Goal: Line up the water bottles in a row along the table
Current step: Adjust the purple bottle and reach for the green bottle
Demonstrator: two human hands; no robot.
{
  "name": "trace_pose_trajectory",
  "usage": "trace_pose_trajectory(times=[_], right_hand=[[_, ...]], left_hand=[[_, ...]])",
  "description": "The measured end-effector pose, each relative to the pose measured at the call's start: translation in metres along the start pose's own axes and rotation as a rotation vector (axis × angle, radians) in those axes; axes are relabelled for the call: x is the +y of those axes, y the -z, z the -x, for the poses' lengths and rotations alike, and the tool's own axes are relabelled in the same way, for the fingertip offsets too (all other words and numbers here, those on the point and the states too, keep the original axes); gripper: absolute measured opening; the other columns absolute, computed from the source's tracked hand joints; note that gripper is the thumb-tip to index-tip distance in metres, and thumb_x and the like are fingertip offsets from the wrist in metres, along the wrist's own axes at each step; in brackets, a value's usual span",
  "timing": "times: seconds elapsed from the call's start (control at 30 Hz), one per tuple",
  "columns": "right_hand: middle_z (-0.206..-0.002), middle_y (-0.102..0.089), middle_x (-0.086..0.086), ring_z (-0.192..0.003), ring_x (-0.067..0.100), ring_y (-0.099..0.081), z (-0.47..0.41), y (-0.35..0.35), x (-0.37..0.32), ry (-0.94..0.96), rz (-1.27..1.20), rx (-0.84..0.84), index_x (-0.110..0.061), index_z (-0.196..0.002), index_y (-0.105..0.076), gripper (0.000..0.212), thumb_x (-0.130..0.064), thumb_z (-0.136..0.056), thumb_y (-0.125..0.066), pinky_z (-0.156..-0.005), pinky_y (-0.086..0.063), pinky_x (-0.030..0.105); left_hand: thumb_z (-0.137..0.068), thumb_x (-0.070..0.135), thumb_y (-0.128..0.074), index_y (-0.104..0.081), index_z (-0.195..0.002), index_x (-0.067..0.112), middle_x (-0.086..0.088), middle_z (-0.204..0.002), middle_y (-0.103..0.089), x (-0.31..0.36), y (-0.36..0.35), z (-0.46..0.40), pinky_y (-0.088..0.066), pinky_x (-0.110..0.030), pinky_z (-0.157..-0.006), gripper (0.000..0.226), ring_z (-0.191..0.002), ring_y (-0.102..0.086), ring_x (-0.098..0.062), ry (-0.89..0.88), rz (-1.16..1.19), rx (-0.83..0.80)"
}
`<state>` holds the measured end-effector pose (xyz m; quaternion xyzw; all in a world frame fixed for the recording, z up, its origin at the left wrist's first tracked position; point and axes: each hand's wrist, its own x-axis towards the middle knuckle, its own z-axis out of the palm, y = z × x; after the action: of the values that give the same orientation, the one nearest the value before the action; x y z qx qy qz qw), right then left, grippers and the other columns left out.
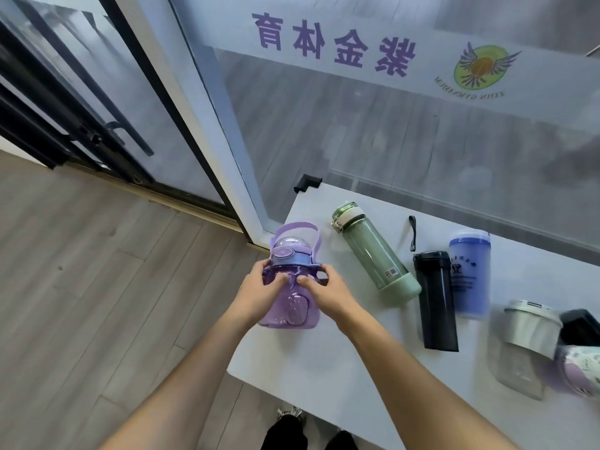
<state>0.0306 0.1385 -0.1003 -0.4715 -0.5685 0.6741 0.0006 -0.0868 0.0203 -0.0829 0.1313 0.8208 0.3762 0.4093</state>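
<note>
Our left hand (259, 287) and right hand (324, 289) both clasp the purple bottle (289, 287), upright at the white bench's (324, 368) left end; the other bottles stand rightward, green bottle (373, 251) nearest.

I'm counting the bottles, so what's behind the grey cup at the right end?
Behind the grey cup lie a dark object and a purple patterned bottle, both partly hidden by the cup and the frame edge.

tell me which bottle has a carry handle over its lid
The purple bottle at the table's left end, held by both the left hand and right hand. A purple strap loops over its lid; the green, black and blue ones show none there.
</note>
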Motion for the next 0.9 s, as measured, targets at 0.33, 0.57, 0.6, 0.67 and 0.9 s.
trace_pose_trajectory(times=[0.33,0.57,0.6,0.67,0.9], right_hand=[[-0.119,-0.068,-0.003,-0.112,0.012,-0.065,0.024,0.024,-0.006,0.337,-0.141,0.007,-0.024,-0.122,-0.061,0.048,0.002,-0.083,-0.062,-0.091,-0.052,0.023],[-0.085,-0.068,-0.004,-0.074,0.003,-0.06,0.04,0.019,0.0,0.326,-0.307,0.171,-0.011,-0.105,-0.067,0.025,-0.033,-0.097,-0.06,-0.07,-0.049,0.014],[-0.085,-0.07,-0.003,-0.073,0.003,-0.062,0.039,0.017,0.003,0.319,-0.28,0.233,-0.013,-0.108,-0.067,0.022,-0.031,-0.098,-0.06,-0.07,-0.05,0.016],[-0.089,-0.071,0.0,-0.073,0.0,-0.064,0.037,0.015,0.009,0.3,-0.219,0.315,-0.018,-0.115,-0.065,0.021,-0.03,-0.098,-0.061,-0.071,-0.053,0.019],[-0.092,-0.073,0.0,-0.08,0.01,-0.068,0.036,0.023,0.01,0.214,-0.142,0.3,-0.025,-0.11,-0.067,0.019,-0.036,-0.096,-0.062,-0.078,-0.054,0.027]], left_hand=[[-0.074,0.011,-0.081,-0.03,-0.146,0.046,0.02,-0.128,-0.054,0.012,-0.008,0.041,-0.05,-0.01,-0.082,0.094,-0.114,-0.055,0.001,-0.338,0.121,0.103],[-0.08,0.001,-0.073,-0.032,-0.146,0.041,0.017,-0.14,-0.05,-0.008,-0.025,0.067,-0.05,-0.02,-0.095,0.087,-0.126,-0.051,0.0,-0.329,0.305,0.081],[-0.08,0.002,-0.074,-0.034,-0.145,0.041,0.016,-0.141,-0.049,-0.009,-0.027,0.07,-0.049,-0.019,-0.095,0.086,-0.127,-0.051,-0.002,-0.336,0.307,0.091],[-0.08,0.004,-0.076,-0.037,-0.142,0.042,0.012,-0.141,-0.047,-0.01,-0.031,0.074,-0.051,-0.02,-0.094,0.082,-0.126,-0.052,-0.006,-0.343,0.277,0.112],[-0.065,0.052,-0.07,-0.026,-0.148,0.042,0.006,-0.154,-0.018,0.002,-0.027,0.086,-0.042,-0.032,-0.102,0.094,-0.14,-0.027,-0.013,-0.49,-0.198,0.244]])
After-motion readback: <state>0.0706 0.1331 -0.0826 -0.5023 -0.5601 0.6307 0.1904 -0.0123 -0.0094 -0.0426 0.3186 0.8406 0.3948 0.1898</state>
